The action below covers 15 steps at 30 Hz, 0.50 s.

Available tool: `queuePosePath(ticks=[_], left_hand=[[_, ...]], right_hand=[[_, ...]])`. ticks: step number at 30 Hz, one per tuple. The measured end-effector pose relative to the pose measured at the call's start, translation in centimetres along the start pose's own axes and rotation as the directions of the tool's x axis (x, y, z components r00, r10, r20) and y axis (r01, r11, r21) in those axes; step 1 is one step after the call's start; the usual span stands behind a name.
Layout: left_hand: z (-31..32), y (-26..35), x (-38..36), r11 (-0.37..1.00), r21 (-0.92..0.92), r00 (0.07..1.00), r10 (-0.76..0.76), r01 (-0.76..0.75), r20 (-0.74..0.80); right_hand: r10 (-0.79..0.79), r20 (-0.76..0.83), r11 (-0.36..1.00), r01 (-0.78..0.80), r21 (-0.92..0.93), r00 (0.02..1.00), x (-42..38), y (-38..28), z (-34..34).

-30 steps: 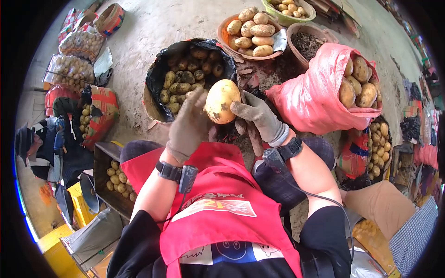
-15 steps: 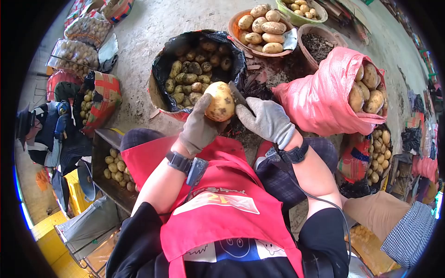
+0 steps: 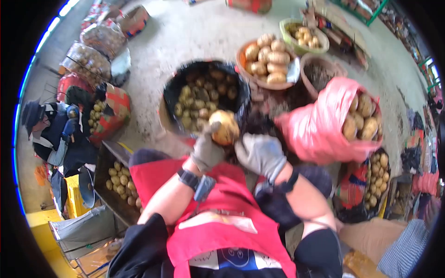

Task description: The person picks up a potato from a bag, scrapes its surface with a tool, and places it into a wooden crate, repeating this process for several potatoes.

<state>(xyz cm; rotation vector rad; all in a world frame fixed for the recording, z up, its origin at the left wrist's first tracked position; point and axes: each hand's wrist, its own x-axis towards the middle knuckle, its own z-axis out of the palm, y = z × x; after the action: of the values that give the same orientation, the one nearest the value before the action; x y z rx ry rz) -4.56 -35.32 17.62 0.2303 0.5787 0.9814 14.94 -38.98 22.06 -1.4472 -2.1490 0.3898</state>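
A large yellow potato (image 3: pixel 224 128) is held up at centre frame, just in front of a black-lined basket (image 3: pixel 172 88) filled w/ small muddy potatoes. The potato is gripped from below and from the left by the gloved left hand (image 3: pixel 206 150), fingers curled round it. The gloved right hand (image 3: pixel 260 153) is seen just beside the potato on the right, fingers bent inward; whether anything is held in it cannot be told, as the frame is blurred by motion. A dark band is worn on each wrist, and a red apron (image 3: pixel 218 217) is seen below the hands.

Beyond the black-lined basket, a shallow brown bowl (image 3: pixel 241 65) w/ approx. 8 clean potatoes is set on the concrete floor, w/ a green bowl (image 3: pixel 283 27) of smaller ones behind it. A brown tub (image 3: pixel 306 62) of dark scraps is placed to the right of the brown bowl. A pink sack (image 3: pixel 320 129) w/ big potatoes showing at its mouth is seen near the right hand. At left, a dark crate (image 3: pixel 103 157) of small potatoes and several net bags (image 3: pixel 90 60) are visible.
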Motion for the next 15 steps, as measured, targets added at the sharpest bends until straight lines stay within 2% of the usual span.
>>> queuePosePath(ticks=[2, 3, 4, 6, 7, 8, 9, 10, 11, 12, 13, 14, 15], left_hand=[[-1.2, -0.3, 0.4, 0.981, -0.155, 0.993, -0.116, 0.115, 0.007], [-1.6, -0.2, 0.5, 0.967, -0.19, 0.978, -0.188, 0.168, -0.092], [-1.7, -0.6, 0.9, 0.981, -0.164, 0.981, -0.132, 0.108, -0.144], [-1.4, -0.2, 0.8, 0.978, -0.195, 0.997, -0.072, 0.073, 0.012], [-1.6, 0.1, 0.6, 0.95, -0.301, 0.997, -0.071, 0.079, 0.035], [-1.6, 0.3, 0.6, 0.909, -0.407, 0.996, -0.073, 0.089, 0.054], [0.6, 1.0, -0.9, 0.965, -0.261, 1.0, -0.012, 0.008, -0.012], [1.1, 1.7, -1.8, 0.978, -0.205, 1.0, 0.016, -0.02, -0.019], [0.8, 2.5, -2.2, 0.986, -0.162, 0.999, 0.021, -0.029, -0.047], [0.3, 3.5, -2.8, 0.993, -0.113, 0.997, 0.018, -0.026, -0.073], [-0.2, 4.6, -3.7, 0.992, -0.092, 0.993, 0.084, -0.091, -0.078], [0.0, 6.3, -5.1, 0.985, 0.005, 0.984, 0.17, -0.17, -0.049], [0.0, 8.9, -7.1, 0.942, 0.229, 0.97, 0.242, -0.244, 0.037]], right_hand=[[-0.072, 0.233, 0.994, 0.089, -0.062, 0.97, -0.6, -0.5, 0.4], [-0.079, 0.246, 0.996, 0.084, -0.01, 0.966, -1.0, -0.8, 0.7], [-0.08, 0.261, 0.997, 0.072, 0.041, 0.962, -1.1, -1.0, 0.8], [-0.038, 0.111, 0.991, 0.023, 0.128, 0.993, -0.5, -1.0, 0.1], [-0.034, 0.036, 0.992, 0.03, 0.12, 0.999, -0.2, -0.6, -0.7], [-0.047, 0.033, 0.994, 0.043, 0.102, 0.998, -0.3, 0.1, -1.0], [0.145, 0.11, 0.929, -0.174, 0.327, 0.983, -0.2, 1.0, -0.9], [0.304, 0.226, 0.768, -0.378, 0.516, 0.925, 0.0, 1.6, -0.8], [0.38, 0.356, 0.519, -0.515, 0.682, 0.854, 0.0, 1.9, -0.9], [0.388, 0.393, 0.405, -0.537, 0.74, 0.834, 0.2, 2.4, -0.4], [0.451, 0.458, 0.34, -0.622, 0.705, 0.766, 0.0, 2.7, 0.0], [0.521, 0.5, 0.267, -0.688, 0.674, 0.692, 0.3, 2.4, -0.6], [0.459, 0.57, 0.193, -0.703, 0.684, 0.681, 0.1, 4.1, 0.6]])
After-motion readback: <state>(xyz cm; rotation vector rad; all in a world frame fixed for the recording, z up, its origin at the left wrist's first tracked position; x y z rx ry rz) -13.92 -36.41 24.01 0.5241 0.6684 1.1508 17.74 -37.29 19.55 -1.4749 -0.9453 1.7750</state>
